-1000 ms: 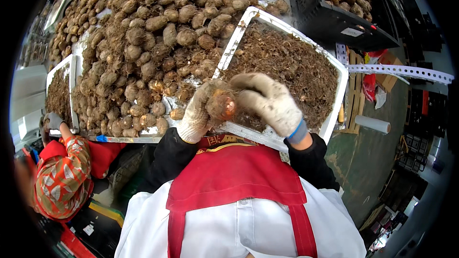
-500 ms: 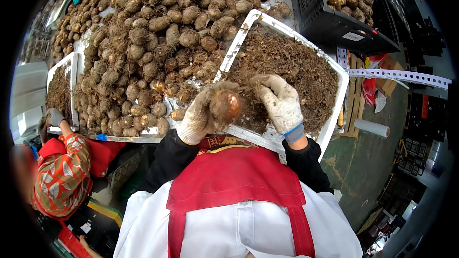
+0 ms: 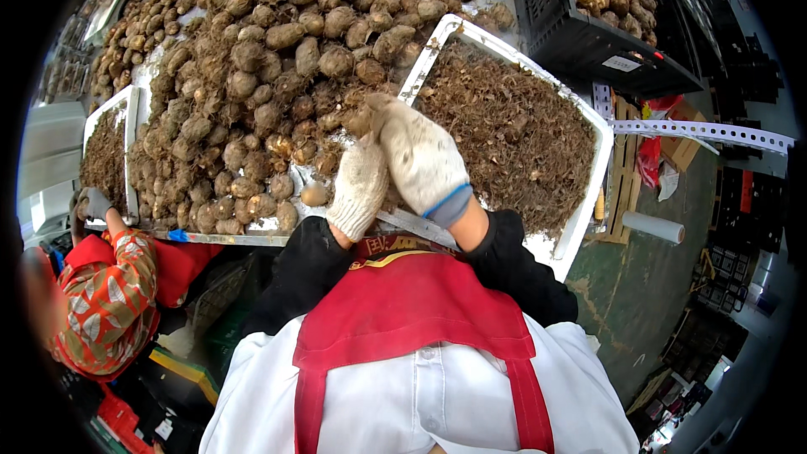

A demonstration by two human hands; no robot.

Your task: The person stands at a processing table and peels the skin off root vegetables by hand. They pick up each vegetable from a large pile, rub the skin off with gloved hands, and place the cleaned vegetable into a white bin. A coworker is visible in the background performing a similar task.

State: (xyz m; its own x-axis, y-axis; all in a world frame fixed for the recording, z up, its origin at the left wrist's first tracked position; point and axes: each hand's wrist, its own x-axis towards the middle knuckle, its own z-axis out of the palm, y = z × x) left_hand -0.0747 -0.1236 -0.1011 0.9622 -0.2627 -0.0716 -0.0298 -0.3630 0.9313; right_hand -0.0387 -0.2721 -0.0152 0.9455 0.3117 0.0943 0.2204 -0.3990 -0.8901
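My left hand (image 3: 360,187), in a knitted off-white glove, is closed around a hairy brown taro (image 3: 358,123). Over it reaches my right hand (image 3: 423,154), gloved in the same way with a blue cuff; its fingers are bent against the taro and the left hand. Both hands hide most of the taro. They meet at the left rim of a white foam box (image 3: 601,164) holding brown fibrous peelings (image 3: 504,134). Just beyond and to the left lies a big heap of hairy taros (image 3: 261,76). A small, smoother taro (image 3: 314,194) sits beside my left hand.
A black crate (image 3: 605,50) of taros stands at the far right. On the left, a co-worker in a patterned orange sleeve (image 3: 126,277) has gloved hands near another foam box (image 3: 130,151) of peelings. A perforated white metal bar (image 3: 702,133) juts out at the right.
My right hand has moved left from above the peelings to my left hand. The taro, its pinkish end facing up before, has turned and is now mostly covered.
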